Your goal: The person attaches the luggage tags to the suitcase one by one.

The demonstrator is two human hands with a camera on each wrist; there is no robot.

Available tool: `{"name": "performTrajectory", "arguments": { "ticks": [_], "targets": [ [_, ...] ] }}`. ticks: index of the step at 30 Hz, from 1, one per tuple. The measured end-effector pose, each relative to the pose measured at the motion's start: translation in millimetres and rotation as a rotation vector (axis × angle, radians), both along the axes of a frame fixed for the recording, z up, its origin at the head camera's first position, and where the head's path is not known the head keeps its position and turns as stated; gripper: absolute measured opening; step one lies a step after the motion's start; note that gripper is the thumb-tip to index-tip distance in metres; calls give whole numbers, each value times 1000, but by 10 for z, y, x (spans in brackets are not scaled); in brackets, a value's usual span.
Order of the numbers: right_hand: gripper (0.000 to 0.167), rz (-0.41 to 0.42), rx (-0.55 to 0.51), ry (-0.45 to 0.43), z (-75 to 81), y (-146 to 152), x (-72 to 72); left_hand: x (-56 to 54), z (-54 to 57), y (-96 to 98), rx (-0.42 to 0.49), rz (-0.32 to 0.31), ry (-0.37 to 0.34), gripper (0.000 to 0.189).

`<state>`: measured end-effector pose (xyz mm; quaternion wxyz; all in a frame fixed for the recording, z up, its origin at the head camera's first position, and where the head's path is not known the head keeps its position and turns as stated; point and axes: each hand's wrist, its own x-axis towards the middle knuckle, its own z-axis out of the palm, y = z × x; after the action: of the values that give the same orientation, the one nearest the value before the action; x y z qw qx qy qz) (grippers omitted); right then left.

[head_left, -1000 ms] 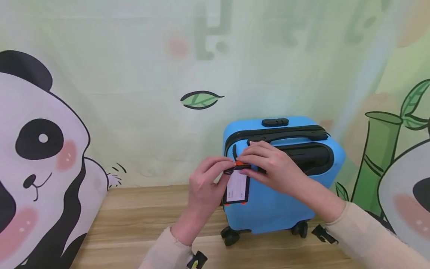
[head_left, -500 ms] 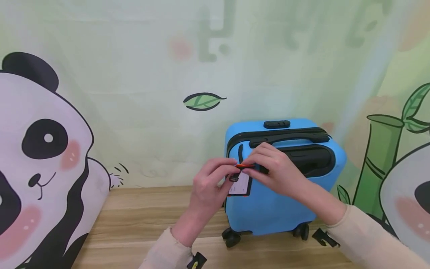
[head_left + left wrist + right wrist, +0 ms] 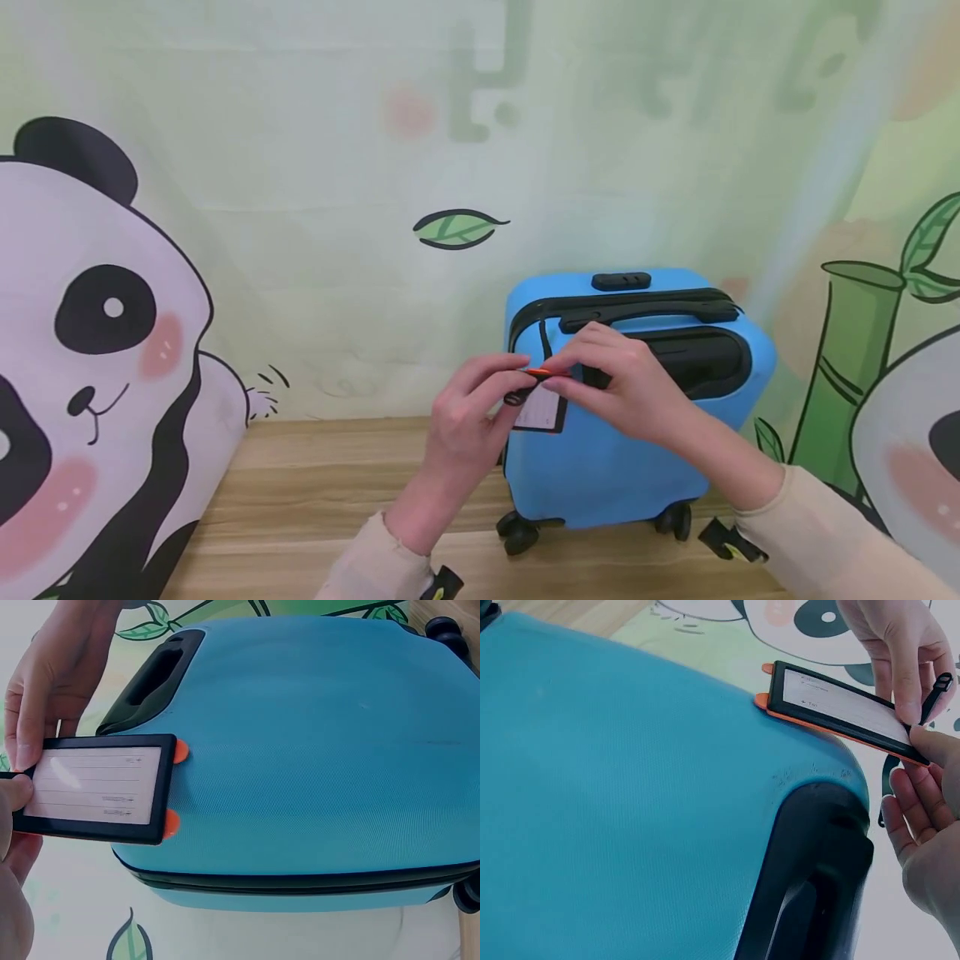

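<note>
A luggage tag [image 3: 97, 784] with a black frame, a white lined card and orange tabs is held at its strap end by both hands. In the head view my left hand [image 3: 465, 408] pinches that end from the left, and my right hand [image 3: 622, 383] pinches it from the right. A short black strap with a buckle [image 3: 939, 688] sticks out by the left fingers in the right wrist view. The tag hangs in front of a blue suitcase [image 3: 607, 467], near its upper left corner. My fingers partly hide the tag's upper end.
The suitcase stands upright on black wheels [image 3: 519, 533] on a wood-patterned surface [image 3: 322, 483]. Its black top handle [image 3: 652, 311] lies just behind my right hand. A printed backdrop [image 3: 315, 167] with pandas and bamboo rises close behind it.
The tag has been raised slightly and tilted, so less of its card shows in the head view. The strap's buckle end has shifted under the left fingers. Both hands keep their pinch.
</note>
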<state>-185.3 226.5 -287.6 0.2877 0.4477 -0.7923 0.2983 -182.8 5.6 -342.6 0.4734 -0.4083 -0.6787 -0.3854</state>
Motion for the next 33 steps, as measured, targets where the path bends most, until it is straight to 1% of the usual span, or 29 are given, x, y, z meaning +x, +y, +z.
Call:
{"name": "performTrajectory", "arguments": {
  "ticks": [4,6,7,9,10,11,14,15,17,20,23,25,29,32,33],
  "targets": [
    [32,13,-5,-7,0,-2,5,18,13,-1,-12,-12,-24,21],
    [29,6,-2,-16,4,15,10,28,25,-3,-15,-18,-36,21],
    [26,1,-2,-19,5,30,12,34,31,-5,-16,-22,-42,21],
    [16,-15,-3,-14,6,69,11,46,49,-9,-20,-27,-53,22],
    [14,-22,-7,-8,9,93,10,52,60,-9,-21,-29,-59,23],
    [19,-29,-12,0,14,117,5,57,70,-9,-22,-31,-63,24],
    [41,-42,-14,75,37,181,-27,71,104,-1,-22,-37,-74,24],
    [44,-41,-5,112,48,198,-41,74,117,7,-20,-40,-75,24],
    [43,-42,27,200,76,227,-60,82,142,29,-16,-48,-74,23],
    [38,-45,94,352,104,267,-72,94,177,79,-13,-58,-74,22],
    [33,-73,153,452,115,305,-46,102,209,141,-23,-61,-78,21],
    [24,-82,174,478,113,334,-29,104,228,184,-32,-61,-82,21],
    [28,-94,185,483,100,400,-14,106,267,266,-47,-75,-97,19],
    [16,-111,172,490,70,461,-15,106,285,327,-61,-83,-108,18],
    [18,-113,160,485,57,480,-15,105,287,346,-67,-83,-107,18]
  ]
}}
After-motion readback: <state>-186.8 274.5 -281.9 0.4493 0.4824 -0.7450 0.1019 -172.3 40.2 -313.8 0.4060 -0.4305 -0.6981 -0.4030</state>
